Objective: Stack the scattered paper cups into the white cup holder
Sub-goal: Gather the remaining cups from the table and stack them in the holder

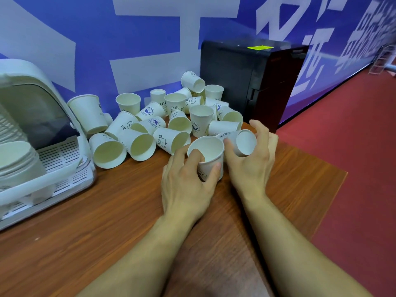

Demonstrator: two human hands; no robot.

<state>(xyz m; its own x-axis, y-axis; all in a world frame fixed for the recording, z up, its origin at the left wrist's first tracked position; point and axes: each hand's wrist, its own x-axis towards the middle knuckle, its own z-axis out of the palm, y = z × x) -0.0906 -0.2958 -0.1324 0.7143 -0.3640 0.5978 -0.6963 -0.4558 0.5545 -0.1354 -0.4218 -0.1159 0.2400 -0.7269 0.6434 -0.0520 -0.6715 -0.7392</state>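
My left hand [188, 181] grips an upright white paper cup [211, 156], thumb on its side and a finger hooked over the rim. My right hand [254, 161] holds a second paper cup [244, 142] lying tilted, its mouth facing me, right beside the first. Behind them a pile of several printed paper cups [171, 121] lies scattered on the wooden table [107, 221], some upright, most on their sides. The white cup holder [70, 168] stands at the left with a stack of nested cups [15, 159] lying inside it.
A black box [252, 82] with a yellow sticker stands behind the pile at the right. A blue and white banner wall [139, 50] backs the table. The table's right edge [334, 200] drops to red floor [360, 168].
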